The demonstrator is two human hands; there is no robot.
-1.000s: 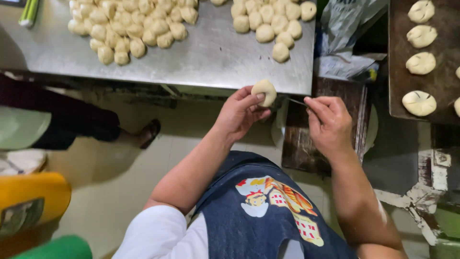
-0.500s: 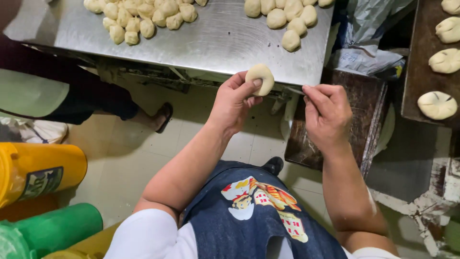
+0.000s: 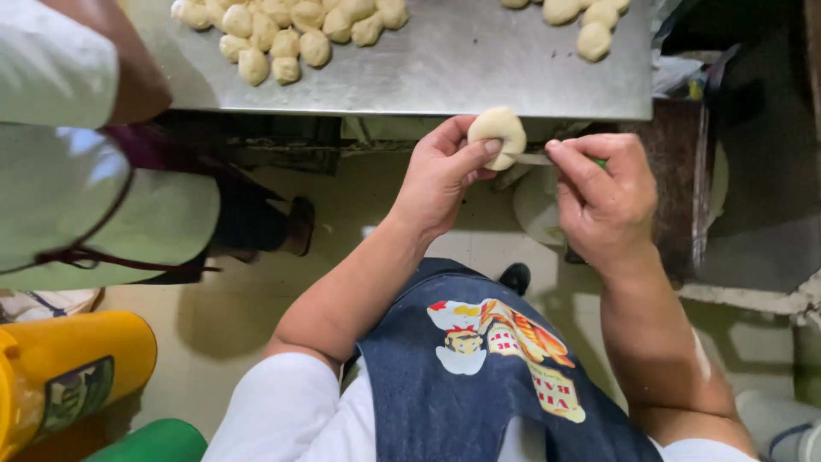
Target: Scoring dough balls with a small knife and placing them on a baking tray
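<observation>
Holding a round, pale dough piece [image 3: 497,135] just below the near edge of the steel table [image 3: 445,73], in mid-air over the tiled floor [image 3: 256,257]. Left hand [image 3: 440,175] curled round it, thumb on the near face, fingers behind: a grip pinching the dough. Right hand [image 3: 603,201] just beside it, thumb and forefinger pressed together on a thin, pale tool [image 3: 534,159] whose tip touches the dough; a fleck of green shows behind the knuckles, too small to tell what.

Head view, judged by how things lie: one piece in hand, being worked; a heap of dough balls [image 3: 286,30] toward the far left corner of the table and a smaller cluster [image 3: 581,21] near its right edge, apparently waiting or already shaped, which of the two not clear.

Packages and labels: denim apron [image 3: 496,376] with a bright cartoon patch in red, yellow and white at the chest; yellow container [image 3: 73,376] with a dark green rectangular label at lower left, a green one [image 3: 150,443] beside it. Second person in a pale apron [image 3: 77,197] at left.
</observation>
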